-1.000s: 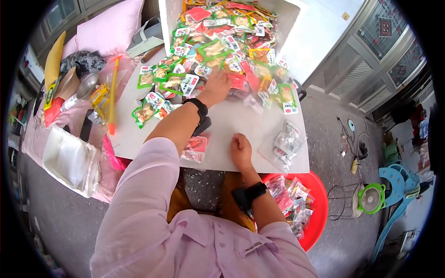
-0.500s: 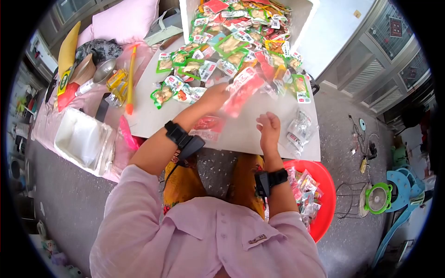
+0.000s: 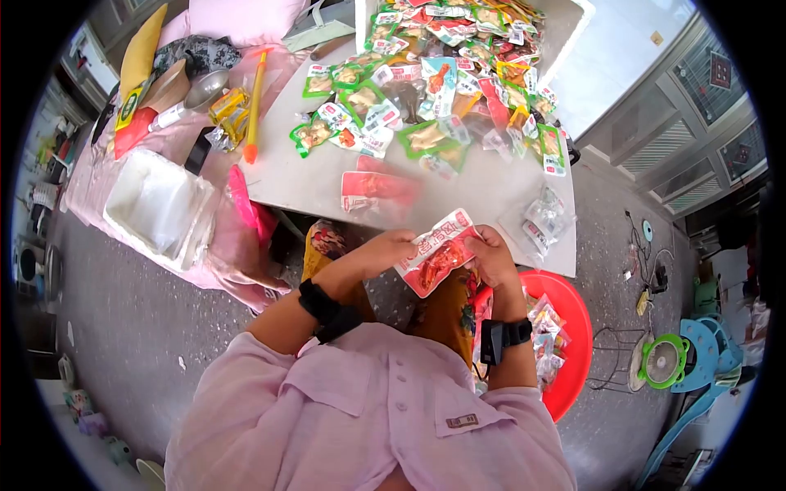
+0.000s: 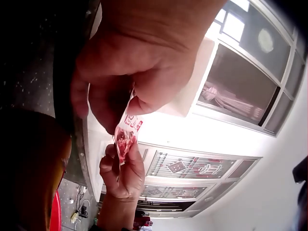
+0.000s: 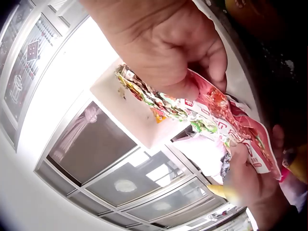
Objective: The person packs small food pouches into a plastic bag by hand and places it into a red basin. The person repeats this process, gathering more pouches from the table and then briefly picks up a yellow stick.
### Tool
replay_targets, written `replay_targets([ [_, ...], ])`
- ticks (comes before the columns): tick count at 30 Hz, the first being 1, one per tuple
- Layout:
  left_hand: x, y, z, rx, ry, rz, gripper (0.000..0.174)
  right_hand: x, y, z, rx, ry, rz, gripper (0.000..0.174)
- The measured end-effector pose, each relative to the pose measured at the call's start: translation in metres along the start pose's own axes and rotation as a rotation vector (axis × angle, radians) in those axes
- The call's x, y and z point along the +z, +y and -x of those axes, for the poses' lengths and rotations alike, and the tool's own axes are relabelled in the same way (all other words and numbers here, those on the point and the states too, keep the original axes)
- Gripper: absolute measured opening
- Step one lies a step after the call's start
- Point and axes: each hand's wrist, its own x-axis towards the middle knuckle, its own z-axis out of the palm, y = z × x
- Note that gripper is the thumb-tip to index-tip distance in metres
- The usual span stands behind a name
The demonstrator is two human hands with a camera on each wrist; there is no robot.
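Red-and-white printed packet (image 3: 440, 253), food visible inside, tilted in my two-handed grip, off the table's (image 3: 315, 176) near edge.

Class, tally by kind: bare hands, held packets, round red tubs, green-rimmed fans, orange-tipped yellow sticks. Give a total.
Bare left hand and right hand: 2
Held red-and-white plastic packet: 1
Round red plastic tub: 1
Round green-rimmed fan: 1
Long orange-tipped yellow stick: 1
Total: 6
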Motion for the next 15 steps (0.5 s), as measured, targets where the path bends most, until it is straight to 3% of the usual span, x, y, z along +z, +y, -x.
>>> replay_targets([
  [3, 0.006, -0.011, -0.002, -0.021, 0.075, 0.324, 0.017, 0.004, 0.002, 0.005, -0.027, 0.163, -0.066, 0.015],
  [5, 0.008, -0.005, 0.000, -0.047, 0.129, 0.375, 0.019, 0.009, 0.006, 0.008, -0.082, 0.253, -0.144, 0.014],
  [11, 0.028, 0.002, 0.006, 0.062, 0.088, 0.494, 0.033, 0.019, 0.014, 0.014, -0.124, 0.337, -0.160, 0.012],
  [15, 0.023, -0.007, -0.001, 0.128, 0.093, 0.512, 0.032, 0.015, 0.015, 0.018, -0.114, 0.267, -0.112, 0.009],
])
